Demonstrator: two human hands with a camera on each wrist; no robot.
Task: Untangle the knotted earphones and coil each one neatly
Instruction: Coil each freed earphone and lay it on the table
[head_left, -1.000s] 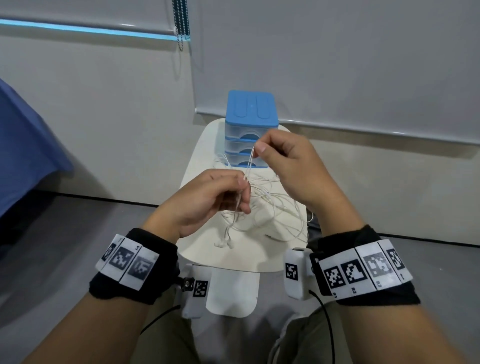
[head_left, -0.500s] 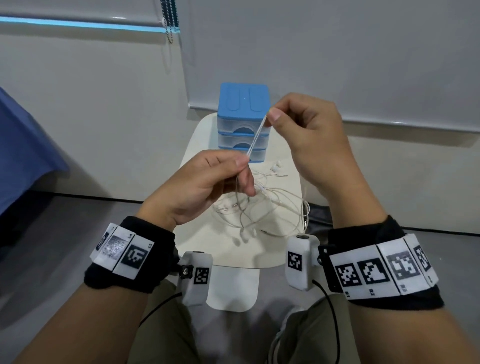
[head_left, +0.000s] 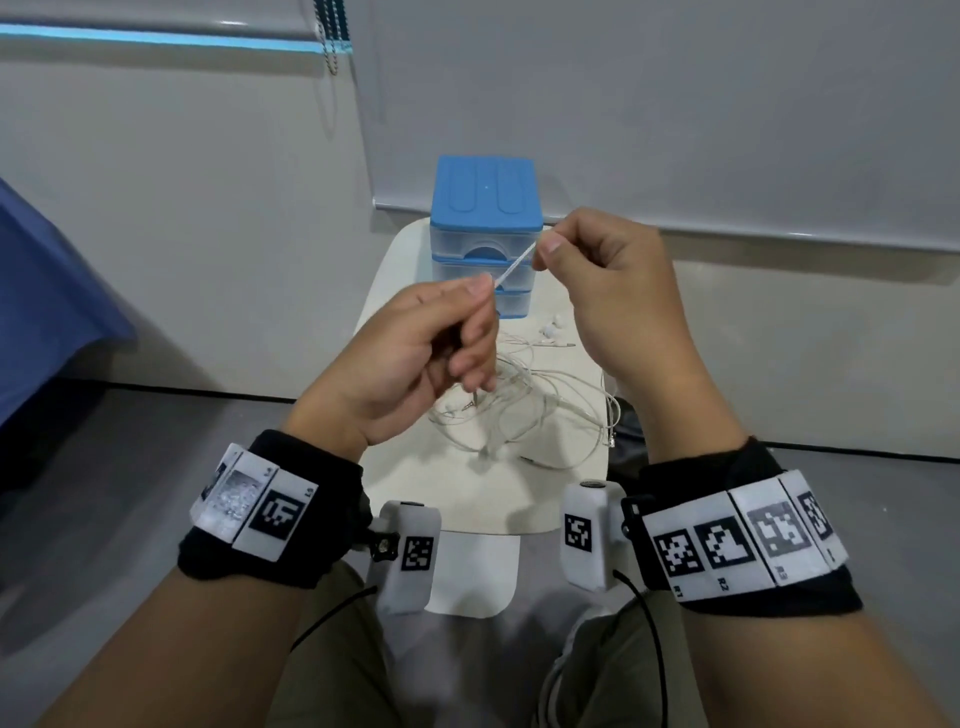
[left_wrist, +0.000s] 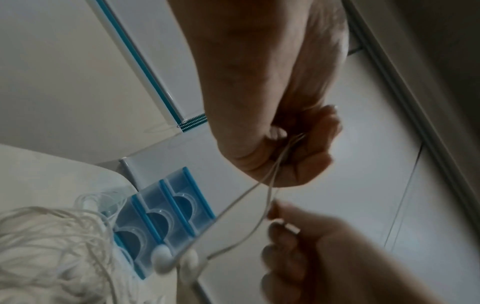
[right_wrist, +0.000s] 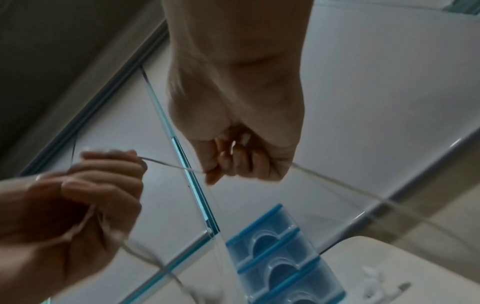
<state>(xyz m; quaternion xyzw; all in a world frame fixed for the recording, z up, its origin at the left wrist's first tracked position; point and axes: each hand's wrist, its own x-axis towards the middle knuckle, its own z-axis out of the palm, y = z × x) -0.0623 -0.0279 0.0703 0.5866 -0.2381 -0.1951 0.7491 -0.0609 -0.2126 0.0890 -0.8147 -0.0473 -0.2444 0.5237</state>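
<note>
The cord (head_left: 514, 266) is stretching taut between both hands above the tangle (head_left: 524, 405) lying on the table (head_left: 410, 467). The left hand (head_left: 415, 358) and right hand (head_left: 608, 280) are each pinching it. Feeding slack gently, not tugging, should avoid tightening knots.

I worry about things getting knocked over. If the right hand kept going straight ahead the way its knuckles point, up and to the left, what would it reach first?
Probably the blue drawer box: the right hand, pinching the earphone cord, points toward its top drawer. Depth is unclear; the hand may be well nearer the camera.
</note>
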